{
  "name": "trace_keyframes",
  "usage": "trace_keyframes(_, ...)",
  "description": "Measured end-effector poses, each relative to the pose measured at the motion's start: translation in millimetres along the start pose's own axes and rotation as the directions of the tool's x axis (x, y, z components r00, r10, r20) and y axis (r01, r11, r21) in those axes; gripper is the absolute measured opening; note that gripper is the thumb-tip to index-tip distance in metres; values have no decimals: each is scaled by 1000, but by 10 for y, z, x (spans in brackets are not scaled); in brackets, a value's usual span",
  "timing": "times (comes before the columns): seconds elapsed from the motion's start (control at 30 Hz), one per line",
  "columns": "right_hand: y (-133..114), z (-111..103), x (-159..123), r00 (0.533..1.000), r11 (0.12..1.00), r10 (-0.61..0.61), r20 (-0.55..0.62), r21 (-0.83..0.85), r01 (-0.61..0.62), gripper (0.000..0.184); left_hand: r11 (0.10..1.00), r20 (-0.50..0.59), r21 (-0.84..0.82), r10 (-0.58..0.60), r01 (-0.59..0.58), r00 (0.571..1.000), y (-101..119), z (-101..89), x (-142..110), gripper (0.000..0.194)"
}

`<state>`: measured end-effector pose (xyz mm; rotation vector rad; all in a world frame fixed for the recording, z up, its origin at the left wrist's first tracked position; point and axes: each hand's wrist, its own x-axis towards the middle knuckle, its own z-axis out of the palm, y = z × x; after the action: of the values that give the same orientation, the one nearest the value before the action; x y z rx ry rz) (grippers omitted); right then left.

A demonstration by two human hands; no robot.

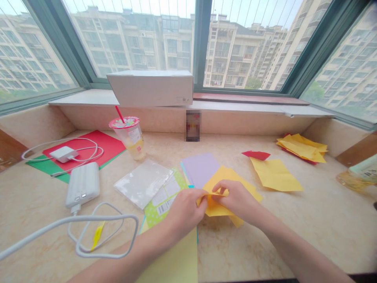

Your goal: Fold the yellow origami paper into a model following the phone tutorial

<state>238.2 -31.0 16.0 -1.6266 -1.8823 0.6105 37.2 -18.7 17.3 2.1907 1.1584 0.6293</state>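
Both hands pinch a folded orange-yellow paper low over the marble counter. My left hand grips its left edge, fingers closed. My right hand holds the top fold between thumb and fingers. Under it lies another yellow sheet and a lilac sheet. A pale yellow sheet lies under my left forearm.
A clear plastic bag and green dotted pack lie left of the hands. Farther left: white power bank, cables, charger on red paper, drink cup. Yellow sheets and a paper pile lie right; white box on the sill.
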Motion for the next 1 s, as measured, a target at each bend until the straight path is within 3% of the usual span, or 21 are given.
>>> trace_keyframes(0.27,114,-3,22,995,993,-100,8,-60,101,10,994,52,104,30,-35,998,37,-1,64,24)
trace_keyframes(0.4,173,-12,61,991,999,-33,127,-36,37,19,987,137,129,80,-98,987,103,-103,65,31)
trace_keyframes(0.53,218,-93,172,966,999,-38,257,17,35,37,976,266,6,207,-217,941,71,-249,112,37)
trace_keyframes(0.63,243,-153,269,952,999,-43,303,29,36,26,971,303,-15,233,-239,924,-53,-236,200,29)
trace_keyframes(0.77,282,-129,302,964,998,-10,264,58,-5,15,981,218,9,187,-194,958,-215,-72,310,23)
trace_keyframes(1.0,284,41,150,992,995,86,88,-52,-82,4,978,222,73,176,-196,959,-233,67,307,14)
